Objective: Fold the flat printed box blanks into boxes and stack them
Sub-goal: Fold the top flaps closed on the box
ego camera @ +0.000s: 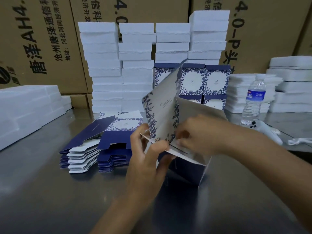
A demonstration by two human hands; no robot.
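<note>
Fingers [157, 146] of the left hand [146, 156] were curled round the lower edge of a half-folded box [162, 107], the thumb pinching a white flap against the printed panel. The right hand [202, 132] came in from the other side, its fingers [184, 134] bent and gripping the same box at the fold where the flowered panel met the plain inner wall. The box stood partly opened just above the tabletop [50, 191], near the middle and close to the person. One tall panel tilted up and away, and a dark blue side hung below the hands. I could not tell whether its bottom corner touched the steel.

Just to the left lay a pile of flat blanks [108, 149], blue and white, fanned at the edges. Behind the hands stood finished boxes [211, 80], stacked two high with their blue leaf pattern facing forward. White foam trays [104, 65] rose in columns behind and to the left of these, with more stacked low at both sides of the tabletop. A water bottle [254, 102] stood upright on the right, and a white controller [265, 130] lay just in front of it. Brown cartons [42, 39] with black lettering lined the back.
</note>
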